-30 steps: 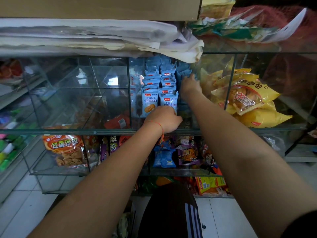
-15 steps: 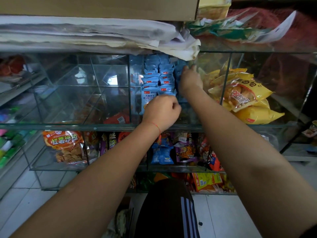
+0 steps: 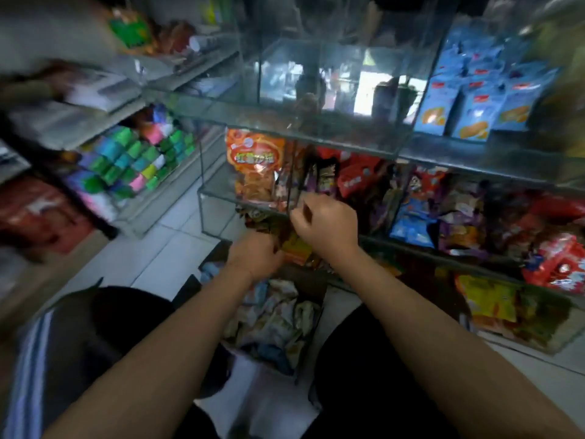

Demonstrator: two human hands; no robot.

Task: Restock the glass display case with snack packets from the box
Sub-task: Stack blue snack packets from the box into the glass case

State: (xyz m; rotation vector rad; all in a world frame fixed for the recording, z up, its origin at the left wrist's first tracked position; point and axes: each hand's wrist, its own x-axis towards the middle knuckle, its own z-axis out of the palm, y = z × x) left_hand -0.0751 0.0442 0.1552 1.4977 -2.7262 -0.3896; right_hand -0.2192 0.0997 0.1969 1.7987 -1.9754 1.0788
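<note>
Between my knees on the floor stands the open box (image 3: 311, 282), with crumpled pale and blue snack packets (image 3: 275, 315) inside. Both my hands hover above its far end, in front of the lower glass shelves. My left hand (image 3: 254, 253) shows its back, and its fingers are hidden among dark and yellow packets. My right hand (image 3: 326, 228) is just to the right and higher, fingers loosely curled with nothing visible in them. The blue snack packets (image 3: 474, 104) stand in rows in the glass display case (image 3: 316, 136) at the upper right. The view is blurred.
An orange chip bag (image 3: 254, 166) and mixed red, purple and blue packets (image 3: 443, 217) fill the middle glass shelf. Yellow bags (image 3: 489, 299) lie on the bottom shelf. Coloured rolls (image 3: 133, 160) line a shelf at the left. White floor tiles (image 3: 164, 258) lie left of the box.
Both hands have left the blue packets in the upper case and dropped down over the box. My head has swung down and to the left.
</note>
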